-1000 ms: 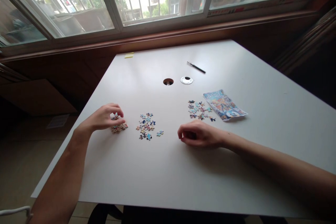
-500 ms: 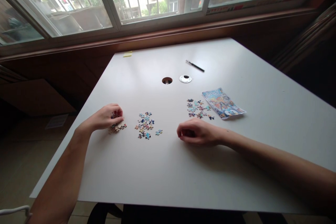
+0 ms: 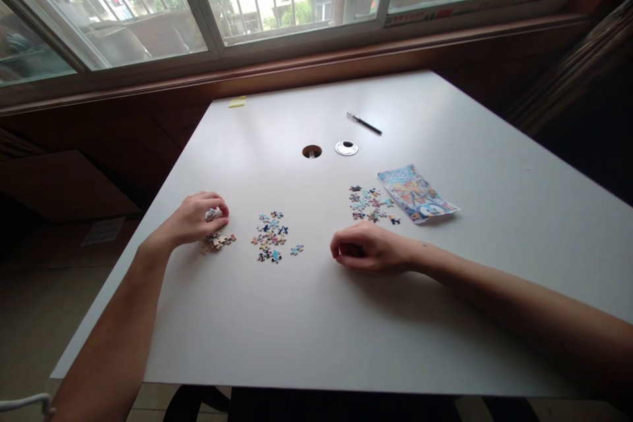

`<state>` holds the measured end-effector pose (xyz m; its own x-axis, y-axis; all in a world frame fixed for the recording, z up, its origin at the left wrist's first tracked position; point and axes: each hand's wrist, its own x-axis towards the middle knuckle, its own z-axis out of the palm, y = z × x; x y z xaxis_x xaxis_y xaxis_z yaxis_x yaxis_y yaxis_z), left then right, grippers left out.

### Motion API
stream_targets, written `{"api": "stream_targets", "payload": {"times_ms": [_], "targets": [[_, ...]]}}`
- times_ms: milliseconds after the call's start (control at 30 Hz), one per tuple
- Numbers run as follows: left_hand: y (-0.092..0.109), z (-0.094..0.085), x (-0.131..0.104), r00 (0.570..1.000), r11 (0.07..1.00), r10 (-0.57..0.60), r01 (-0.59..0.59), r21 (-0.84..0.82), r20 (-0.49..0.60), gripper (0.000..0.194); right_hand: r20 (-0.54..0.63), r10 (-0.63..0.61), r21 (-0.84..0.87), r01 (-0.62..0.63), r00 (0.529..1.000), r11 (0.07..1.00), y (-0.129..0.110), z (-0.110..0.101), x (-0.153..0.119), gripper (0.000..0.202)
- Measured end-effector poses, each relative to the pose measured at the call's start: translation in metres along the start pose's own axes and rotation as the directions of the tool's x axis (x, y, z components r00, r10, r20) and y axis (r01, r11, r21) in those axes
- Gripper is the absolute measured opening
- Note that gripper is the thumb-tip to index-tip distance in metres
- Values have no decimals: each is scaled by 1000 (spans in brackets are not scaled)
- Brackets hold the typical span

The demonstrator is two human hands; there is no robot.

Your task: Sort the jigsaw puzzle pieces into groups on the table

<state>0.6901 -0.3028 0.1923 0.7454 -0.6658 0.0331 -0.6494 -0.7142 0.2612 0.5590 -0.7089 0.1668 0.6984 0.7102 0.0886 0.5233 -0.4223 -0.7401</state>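
Note:
My left hand (image 3: 200, 217) is curled at the left side of the table, with jigsaw pieces (image 3: 211, 214) showing inside its bent fingers. Just below it lies a small pile of puzzle pieces (image 3: 220, 242), several with their plain backs up; the hand partly covers the pile. To the right, a group of colourful pieces (image 3: 270, 237) is spread out, with one separate piece (image 3: 297, 249) beside it. My right hand (image 3: 368, 248) rests on the tabletop in a loose fist, and I see nothing in it. Behind that hand lies another group of pieces (image 3: 370, 203).
A picture sheet (image 3: 418, 194) lies beside the right-hand pieces on the white table (image 3: 297, 330). Farther back are a round hole (image 3: 311, 151), its ring-shaped cover (image 3: 346, 148), a pen (image 3: 364, 123) and a yellow sticker (image 3: 237, 101). Windows stand beyond.
My left hand has shifted slightly up off the pile, uncovering more of it, and pieces now show within its curl. My right hand stays put. The whole view has drifted slightly.

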Motion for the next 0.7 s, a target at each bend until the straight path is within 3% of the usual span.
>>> {"api": "stream_targets", "payload": {"times_ms": [100, 200, 433, 600, 700], "targets": [[4, 2, 1, 999, 999, 14, -16, -49, -33, 11, -4, -3, 2, 3, 1000, 1000, 0, 0, 0, 8], [19, 4, 4, 988, 980, 63, -88, -180, -141, 13, 2, -2, 0, 2, 1000, 1000, 1, 0, 0, 8], [73, 23, 14, 902, 850, 193, -351, -393, -387, 5, -5, -5, -14, 5, 1000, 1000, 1, 1, 0, 10], [123, 51, 15, 921, 598, 136, -370, -711, -365, 5, -2, -12, -22, 12, 1000, 1000, 1, -1, 0, 10], [141, 63, 14, 932, 583, 126, -348, -734, -341, 7, -7, -3, -25, 3, 1000, 1000, 0, -1, 0, 10]]}}
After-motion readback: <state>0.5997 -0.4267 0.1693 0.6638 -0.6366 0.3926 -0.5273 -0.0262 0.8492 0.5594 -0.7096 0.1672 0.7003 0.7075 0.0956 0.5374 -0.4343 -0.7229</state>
